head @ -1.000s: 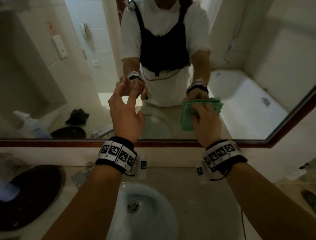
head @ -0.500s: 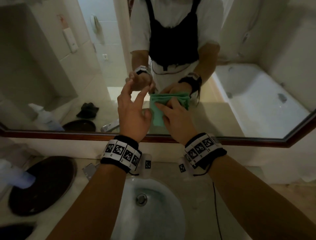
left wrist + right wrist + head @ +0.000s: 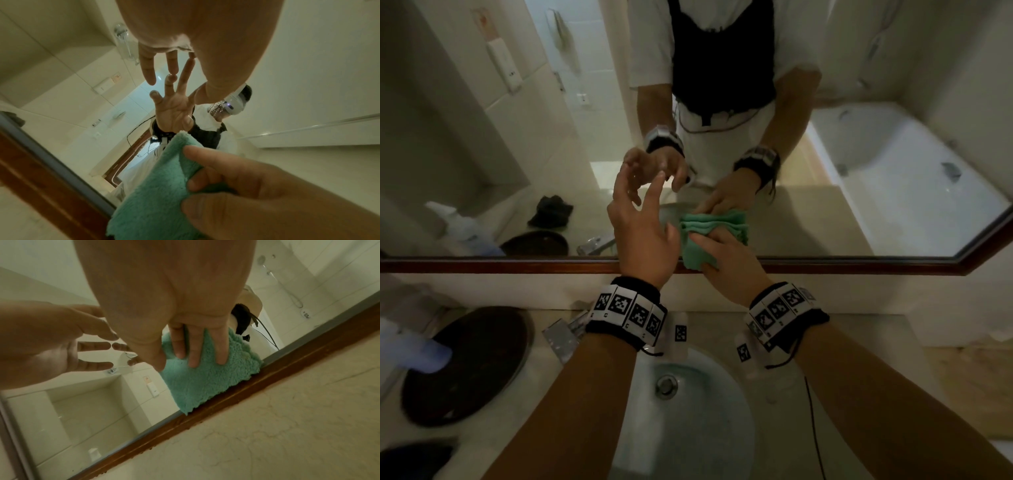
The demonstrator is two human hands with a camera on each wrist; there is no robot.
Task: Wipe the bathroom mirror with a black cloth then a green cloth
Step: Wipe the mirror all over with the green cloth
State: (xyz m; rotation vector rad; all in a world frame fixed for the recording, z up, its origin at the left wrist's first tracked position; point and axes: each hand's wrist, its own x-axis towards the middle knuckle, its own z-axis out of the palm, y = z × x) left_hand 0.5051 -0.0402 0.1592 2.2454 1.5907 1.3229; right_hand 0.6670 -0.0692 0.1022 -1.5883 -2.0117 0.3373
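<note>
The right hand (image 3: 726, 260) presses the folded green cloth (image 3: 705, 240) flat against the mirror (image 3: 859, 205), just above its wooden frame (image 3: 859, 265). The left hand (image 3: 640, 236) is beside it with spread fingers, holding nothing, fingertips at the glass.

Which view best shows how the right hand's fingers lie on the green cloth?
Right wrist: straight fingers press the green cloth flat on the mirror. The head view shows mostly knuckles; the left wrist view shows fingertips on one fold.
</note>
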